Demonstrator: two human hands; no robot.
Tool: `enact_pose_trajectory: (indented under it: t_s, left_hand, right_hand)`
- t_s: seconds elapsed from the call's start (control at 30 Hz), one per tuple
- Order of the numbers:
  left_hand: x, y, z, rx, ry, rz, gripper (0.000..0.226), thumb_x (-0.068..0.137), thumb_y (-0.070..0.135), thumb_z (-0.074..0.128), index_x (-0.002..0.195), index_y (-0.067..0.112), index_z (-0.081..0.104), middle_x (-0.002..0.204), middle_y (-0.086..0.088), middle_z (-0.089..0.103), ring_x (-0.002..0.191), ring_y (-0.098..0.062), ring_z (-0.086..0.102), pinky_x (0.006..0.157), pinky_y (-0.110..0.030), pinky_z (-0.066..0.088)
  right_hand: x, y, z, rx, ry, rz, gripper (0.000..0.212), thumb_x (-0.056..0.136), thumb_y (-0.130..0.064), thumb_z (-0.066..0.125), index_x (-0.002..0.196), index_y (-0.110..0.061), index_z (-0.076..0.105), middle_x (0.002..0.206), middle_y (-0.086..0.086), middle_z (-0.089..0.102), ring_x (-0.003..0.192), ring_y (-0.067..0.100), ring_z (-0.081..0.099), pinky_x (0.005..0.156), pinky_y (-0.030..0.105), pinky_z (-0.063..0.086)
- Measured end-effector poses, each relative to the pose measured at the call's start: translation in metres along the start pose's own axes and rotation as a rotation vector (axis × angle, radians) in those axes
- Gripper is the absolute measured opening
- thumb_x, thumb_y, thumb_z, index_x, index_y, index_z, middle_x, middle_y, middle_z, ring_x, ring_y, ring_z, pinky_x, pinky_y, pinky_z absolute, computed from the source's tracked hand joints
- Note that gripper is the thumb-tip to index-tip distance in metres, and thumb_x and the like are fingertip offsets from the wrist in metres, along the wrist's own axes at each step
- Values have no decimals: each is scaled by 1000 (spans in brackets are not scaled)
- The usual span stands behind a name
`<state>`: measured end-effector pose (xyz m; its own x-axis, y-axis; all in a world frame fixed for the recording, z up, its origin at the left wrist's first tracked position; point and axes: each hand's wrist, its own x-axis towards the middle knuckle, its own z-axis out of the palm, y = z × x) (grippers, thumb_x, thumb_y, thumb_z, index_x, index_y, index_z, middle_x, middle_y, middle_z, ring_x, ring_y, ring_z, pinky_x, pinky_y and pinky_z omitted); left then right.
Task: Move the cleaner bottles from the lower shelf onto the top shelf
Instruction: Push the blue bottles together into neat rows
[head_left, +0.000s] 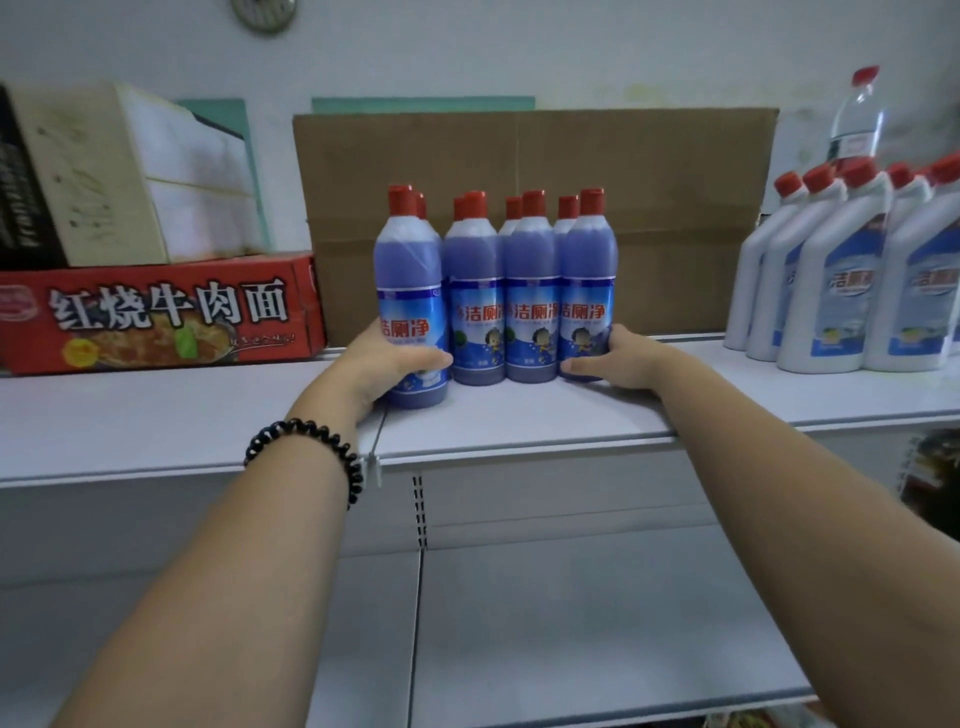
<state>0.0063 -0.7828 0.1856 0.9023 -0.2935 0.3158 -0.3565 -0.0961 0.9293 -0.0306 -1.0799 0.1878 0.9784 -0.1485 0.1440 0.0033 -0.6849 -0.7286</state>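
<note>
Pale box (104, 171): sits at the far left of the top shelf (519, 415), stacked on the red carton.
Red carton (156, 312): lies flat on the shelf with its printed noodle picture facing out, just left of the bottle cluster.
Bracelet (311, 447): dark beads around the left wrist.
Left hand (395, 364): fingers and thumb are curled round the lower part of the left-end bottle, the thumb across its label.
Left-end bottle (410, 270): upright, blue with a red cap, set slightly forward of the others; whether its base rests on the shelf I cannot tell.
Cleaner bottles (493, 291): blue with red caps, standing upright on the top shelf in two close rows, front and back.
Cardboard sheet (675, 208): brown, standing behind the bottles against the wall.
Right-end bottle (587, 280): upright on the shelf, touching its neighbour.
Right hand (618, 364): wrapped round the base of the right-end bottle, thumb laid along the front, fingers hidden behind.
Lower shelf (571, 623): white, below both forearms.
White bottles (831, 280): red-capped, clustered at the right end of the top shelf, well apart from the blue ones.
Clear bottle (857, 119): tall, red-capped, behind the white bottles.
</note>
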Motion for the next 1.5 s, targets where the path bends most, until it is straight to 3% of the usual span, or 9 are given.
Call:
enact_pose_trajectory:
  t_s: [0.1, 0.3, 0.43, 0.67, 0.87, 1.07, 1.27, 1.4, 1.5]
  left_hand:
    - [-1, 1, 0, -5, -16, -1, 62, 68, 5, 86, 124, 16, 63, 111, -3, 75, 106, -21, 70, 100, -41, 51]
    - [-3, 2, 1, -20, -28, 12, 60, 72, 2, 83, 127, 16, 61, 115, -4, 74, 108, -21, 69, 103, -42, 50]
    - [-4, 3, 0, -31, -52, 24, 75, 58, 18, 92, 127, 20, 61, 115, -1, 75, 108, -20, 69, 103, -41, 50]
    - [-8, 11, 3, -252, -64, 22, 109, 25, 65, 94, 121, 23, 63, 109, 2, 77, 97, -14, 74, 69, -22, 59]
    - [-7, 8, 2, -250, -51, 6, 59, 68, 37, 80, 122, 20, 64, 113, -3, 76, 107, -22, 71, 79, -28, 58]
    - [-3, 4, 0, -226, -29, -3, 82, 53, 43, 86, 127, 20, 62, 117, -3, 74, 106, -21, 72, 89, -35, 55]
    - [-5, 9, 3, -223, 24, -35, 40, 88, 51, 65, 119, 25, 64, 116, -2, 75, 110, -21, 70, 90, -33, 54]
    - [4, 10, -9, -393, 75, -195, 88, 80, 88, 34, 127, 20, 65, 125, -7, 71, 121, -27, 64, 108, -47, 44]
    - [17, 9, -17, -468, 135, -248, 83, 86, 82, 32, 120, 15, 68, 124, -12, 71, 120, -32, 63, 112, -51, 40]
  right_hand:
    - [6, 3, 0, -12, 4, -3, 81, 66, -49, 87, 133, -18, 55, 126, 0, 67, 111, 23, 64, 109, 45, 45]
    - [10, 6, -1, -25, 30, -17, 70, 78, -38, 84, 136, -15, 54, 129, 4, 64, 114, 25, 62, 107, 41, 45]
    - [12, 7, 0, -33, 40, -39, 65, 79, -37, 83, 134, -16, 56, 127, 3, 65, 112, 24, 63, 106, 39, 46]
    - [12, 8, 4, -51, 68, -44, 67, 79, -37, 83, 134, -14, 52, 127, 3, 65, 113, 25, 63, 105, 40, 47]
    - [13, 9, 6, -93, 80, -42, 75, 76, -48, 83, 136, -16, 50, 128, 4, 65, 112, 25, 63, 105, 44, 49]
    - [10, 5, 8, -171, 110, -17, 78, 76, -54, 80, 135, -14, 50, 126, 5, 64, 110, 26, 62, 100, 41, 51]
    - [7, 4, 9, -152, 123, -27, 74, 78, -49, 81, 133, -9, 49, 121, 4, 64, 106, 23, 61, 95, 34, 50]
    - [11, 5, 5, 16, 26, -46, 73, 73, -47, 85, 133, -16, 54, 124, 1, 67, 109, 21, 65, 102, 40, 50]
    - [19, 5, -6, 130, 30, -36, 79, 57, -51, 89, 124, -20, 61, 114, -1, 72, 104, 20, 69, 101, 41, 52]
